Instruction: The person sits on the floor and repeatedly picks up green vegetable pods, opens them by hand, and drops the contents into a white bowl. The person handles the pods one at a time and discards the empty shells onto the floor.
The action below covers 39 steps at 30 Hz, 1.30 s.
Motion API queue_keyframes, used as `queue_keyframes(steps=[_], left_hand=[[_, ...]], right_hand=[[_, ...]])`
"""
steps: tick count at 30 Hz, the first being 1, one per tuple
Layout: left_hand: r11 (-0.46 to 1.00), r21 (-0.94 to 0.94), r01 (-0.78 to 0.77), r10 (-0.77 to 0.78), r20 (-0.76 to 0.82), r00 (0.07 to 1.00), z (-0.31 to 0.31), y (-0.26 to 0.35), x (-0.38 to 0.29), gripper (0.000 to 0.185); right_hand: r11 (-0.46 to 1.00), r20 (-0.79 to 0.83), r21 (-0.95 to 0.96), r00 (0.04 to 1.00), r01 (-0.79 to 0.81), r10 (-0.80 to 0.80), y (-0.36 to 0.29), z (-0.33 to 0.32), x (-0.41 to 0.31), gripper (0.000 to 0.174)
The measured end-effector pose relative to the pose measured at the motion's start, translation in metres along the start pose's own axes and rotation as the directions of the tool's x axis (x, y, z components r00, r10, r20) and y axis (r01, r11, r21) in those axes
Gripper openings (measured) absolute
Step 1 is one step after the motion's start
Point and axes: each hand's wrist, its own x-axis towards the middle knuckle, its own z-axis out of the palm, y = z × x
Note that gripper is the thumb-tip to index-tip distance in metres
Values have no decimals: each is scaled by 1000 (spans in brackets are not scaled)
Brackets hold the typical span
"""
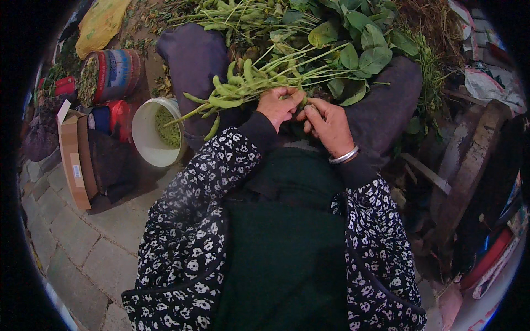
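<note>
My left hand (279,105) is closed around the stems of a green soybean plant (256,85), held across my lap. Plump pods (225,93) cluster on its left part, and broad leaves (366,51) spread at the right. Close beside it, my right hand (327,122), with a silver bracelet at the wrist, pinches a green pod (304,100) between thumb and fingers. The pod is partly hidden by the fingers. By my left knee a white plastic bucket (143,138) leans towards me, with loose green pods or beans (167,128) inside.
More soybean plants (248,14) are heaped beyond my knees. On the left are a cardboard box (78,161), a printed round tub (120,74) of plant scraps lying on its side, and a yellow sack (101,25). A wooden beam (476,169) stands at the right. Paving stones (74,248) cover the floor.
</note>
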Motion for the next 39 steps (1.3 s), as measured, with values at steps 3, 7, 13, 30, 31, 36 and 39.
queue_keyframes(steps=[3,7,13,30,31,36,39], left_hand=[[998,-59,22,-14,128,992,-12,-4,9,22],[981,-173,92,-32,321,946,-19,0,12,21],[956,272,-105,50,201,978,-11,4,7,25],[777,199,-597,490,403,773,-38,-45,56,19],[733,216,-645,533,406,742,-38,-41,49,19],[896,140,-421,388,212,897,-36,-15,-7,26],[943,-323,82,-38,140,989,-25,30,-37,34]], right_hand=[[963,84,222,987,-155,140,0,-6,4,21],[859,156,414,953,-302,260,-3,-8,6,19],[905,86,331,964,-267,253,2,1,5,17],[479,175,-704,781,525,-599,-64,73,88,30],[499,199,-721,833,481,-516,-65,71,97,30],[613,207,-616,853,494,-479,-69,61,96,22],[626,138,-541,794,561,-592,-62,37,70,14]])
